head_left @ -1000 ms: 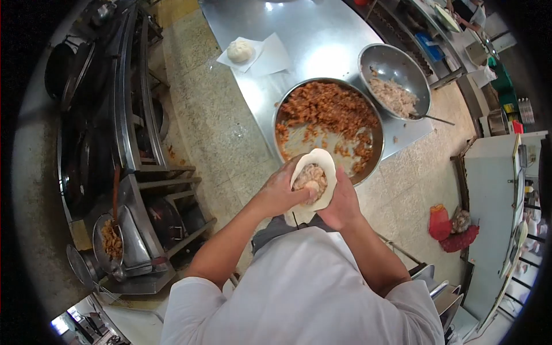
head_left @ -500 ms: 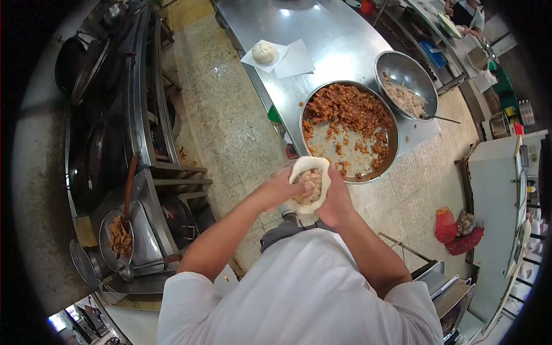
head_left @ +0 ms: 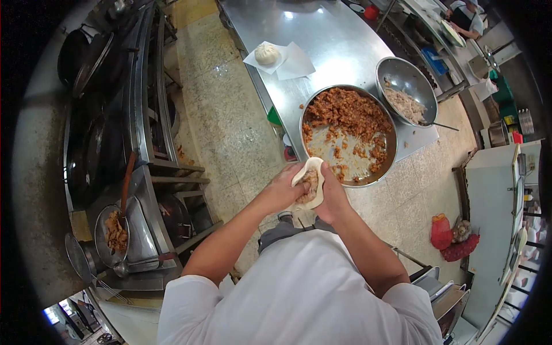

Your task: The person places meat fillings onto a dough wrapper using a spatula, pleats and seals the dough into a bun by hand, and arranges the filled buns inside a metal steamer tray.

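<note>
Between my two hands, in front of my body, is a round dough wrapper [head_left: 312,202] with pale minced filling [head_left: 310,184] inside. My left hand [head_left: 280,190] cups it from the left, its thumb resting over the filling. On the other side, my right hand [head_left: 333,198] grips the dough edge with its fingers behind it. The wrapper is folded up into an open, narrow oval. Just beyond my hands stands a wide steel pan [head_left: 396,150] holding reddish-brown minced filling [head_left: 347,112].
A pleated bun [head_left: 266,53] sits on white paper [head_left: 295,62] on the steel table [head_left: 339,37]. A metal bowl [head_left: 415,77] with pale filling and a utensil adjoins the pan. Stoves with woks [head_left: 95,152] line the left. Red net bags [head_left: 460,247] lie at right; a person [head_left: 467,20] is far right.
The wrapper has been squeezed narrower, its wide opening now a slimmer oval. My hands have drawn closer together around it.
</note>
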`<act>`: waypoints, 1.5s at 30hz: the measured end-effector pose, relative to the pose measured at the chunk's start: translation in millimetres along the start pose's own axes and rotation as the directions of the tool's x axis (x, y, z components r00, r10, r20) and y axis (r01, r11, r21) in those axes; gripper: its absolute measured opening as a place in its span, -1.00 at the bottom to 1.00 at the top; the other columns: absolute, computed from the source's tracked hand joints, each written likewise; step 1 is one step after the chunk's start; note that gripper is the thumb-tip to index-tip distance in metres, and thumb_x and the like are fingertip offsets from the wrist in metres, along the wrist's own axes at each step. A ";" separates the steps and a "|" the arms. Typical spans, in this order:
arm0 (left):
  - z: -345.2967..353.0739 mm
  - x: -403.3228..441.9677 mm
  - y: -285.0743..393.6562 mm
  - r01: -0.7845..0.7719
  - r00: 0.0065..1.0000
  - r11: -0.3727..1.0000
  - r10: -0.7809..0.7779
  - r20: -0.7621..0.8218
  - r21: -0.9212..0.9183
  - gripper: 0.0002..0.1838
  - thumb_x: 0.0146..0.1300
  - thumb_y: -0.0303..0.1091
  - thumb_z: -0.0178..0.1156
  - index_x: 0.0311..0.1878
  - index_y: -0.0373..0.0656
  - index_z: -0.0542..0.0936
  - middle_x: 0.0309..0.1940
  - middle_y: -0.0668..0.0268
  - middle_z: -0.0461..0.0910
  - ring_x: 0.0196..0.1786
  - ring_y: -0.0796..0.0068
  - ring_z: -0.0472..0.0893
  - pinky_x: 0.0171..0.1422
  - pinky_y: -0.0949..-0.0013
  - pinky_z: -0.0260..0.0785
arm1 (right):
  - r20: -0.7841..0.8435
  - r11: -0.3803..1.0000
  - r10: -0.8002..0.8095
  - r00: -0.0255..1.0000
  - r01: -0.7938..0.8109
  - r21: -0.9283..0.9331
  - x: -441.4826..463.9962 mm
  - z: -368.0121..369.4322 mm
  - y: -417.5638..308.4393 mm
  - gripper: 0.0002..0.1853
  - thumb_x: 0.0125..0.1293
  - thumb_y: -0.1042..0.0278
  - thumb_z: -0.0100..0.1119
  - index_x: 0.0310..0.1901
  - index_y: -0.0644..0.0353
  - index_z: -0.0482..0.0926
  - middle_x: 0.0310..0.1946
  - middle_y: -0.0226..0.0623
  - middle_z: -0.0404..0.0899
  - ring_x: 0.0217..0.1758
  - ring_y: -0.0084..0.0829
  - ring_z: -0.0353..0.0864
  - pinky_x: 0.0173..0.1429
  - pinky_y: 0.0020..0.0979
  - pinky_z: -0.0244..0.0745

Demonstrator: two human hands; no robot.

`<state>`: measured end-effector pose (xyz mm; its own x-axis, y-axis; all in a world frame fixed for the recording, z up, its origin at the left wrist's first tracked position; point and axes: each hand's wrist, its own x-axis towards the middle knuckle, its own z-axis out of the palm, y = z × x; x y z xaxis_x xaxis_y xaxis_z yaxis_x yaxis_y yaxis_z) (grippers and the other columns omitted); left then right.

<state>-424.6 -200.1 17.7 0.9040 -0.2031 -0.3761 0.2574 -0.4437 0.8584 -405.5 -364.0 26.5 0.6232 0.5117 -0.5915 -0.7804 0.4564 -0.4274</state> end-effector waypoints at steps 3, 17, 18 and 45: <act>-14.6 -11.9 10.1 -0.034 0.999 0.998 0.034 -0.013 -0.056 -0.27 0.33 -0.22 0.32 0.49 -0.18 0.28 0.31 0.17 0.44 0.32 0.31 0.49 0.43 0.26 0.30 | 0.000 0.994 -0.064 0.998 0.064 -0.092 -30.2 21.5 -17.0 -0.46 0.63 -0.16 -0.35 0.35 0.05 0.36 0.21 -0.27 0.50 0.28 -0.28 0.51 0.38 -0.10 0.45; -43.3 -32.6 54.2 0.231 0.973 0.517 -0.126 0.194 -0.824 -0.46 0.36 -0.33 0.26 0.39 -0.08 0.41 0.18 0.24 0.57 0.22 0.41 0.57 0.28 0.29 0.45 | 0.108 0.968 -0.140 0.984 0.159 -0.196 -31.3 2.9 -22.8 -0.32 0.56 -0.32 -0.27 0.50 -0.04 0.23 0.37 -0.28 0.41 0.41 -0.32 0.44 0.40 -0.13 0.42; -36.1 -27.5 51.3 0.231 0.973 0.514 -0.128 0.192 -0.826 -0.46 0.36 -0.33 0.26 0.39 -0.08 0.41 0.18 0.24 0.57 0.22 0.41 0.57 0.28 0.29 0.45 | 0.040 0.965 -0.149 0.988 0.154 -0.211 -27.9 1.8 -15.9 -0.32 0.56 -0.32 -0.26 0.49 -0.04 0.24 0.35 -0.29 0.42 0.40 -0.32 0.44 0.40 -0.14 0.42; -18.5 -7.2 35.2 0.100 0.985 0.523 0.070 0.160 -0.846 -0.36 0.38 -0.40 0.25 0.49 -0.02 0.29 0.27 0.31 0.50 0.28 0.42 0.52 0.37 0.26 0.43 | 0.049 0.936 -0.241 0.969 0.246 -0.253 -49.4 10.5 -29.9 -0.33 0.56 -0.30 -0.25 0.50 -0.05 0.22 0.39 -0.32 0.37 0.46 -0.31 0.36 0.42 -0.02 0.39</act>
<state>-415.7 -198.1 57.1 0.8538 -0.3703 -0.3661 0.5139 0.4862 0.7067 -412.4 -395.3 75.6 0.7948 0.4216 -0.4365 -0.5901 0.3688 -0.7182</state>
